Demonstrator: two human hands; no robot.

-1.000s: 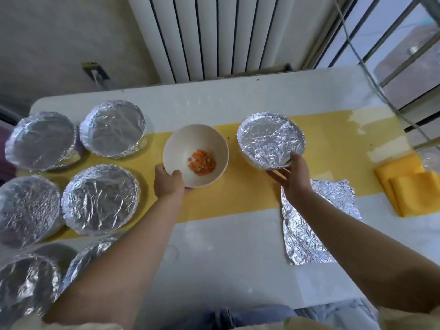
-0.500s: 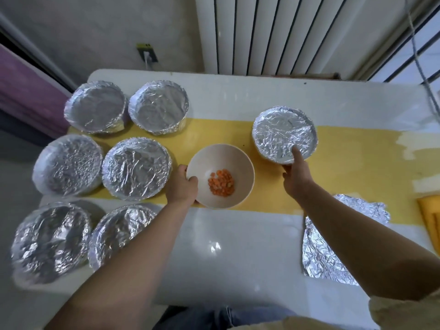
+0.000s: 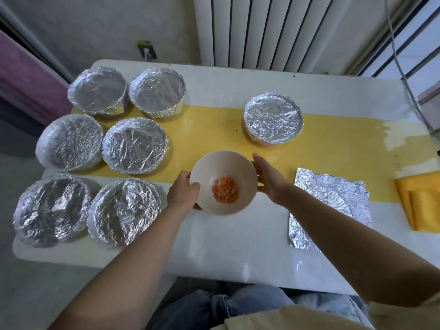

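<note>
A cream bowl [image 3: 222,167] with diced orange carrot pieces [image 3: 225,192] sits near the middle of the white table [image 3: 238,246]. My left hand [image 3: 183,194] grips the bowl's left rim, thumb over the edge. My right hand [image 3: 269,179] lies against the bowl's right side with fingers fairly straight. A foil-covered bowl [image 3: 273,119] stands apart at the back right on the yellow strip [image 3: 209,129]. A loose sheet of foil [image 3: 333,206] lies flat to the right of my right arm.
Several foil-covered bowls [image 3: 134,145] stand in pairs on the table's left side. Folded yellow cloths [image 3: 421,203] lie at the right edge. A radiator [image 3: 273,29] and a wall socket [image 3: 147,50] are behind the table.
My right hand has left the foil-covered bowl and come to the open bowl's right side. The open bowl has been drawn nearer to me. The view has shifted left.
</note>
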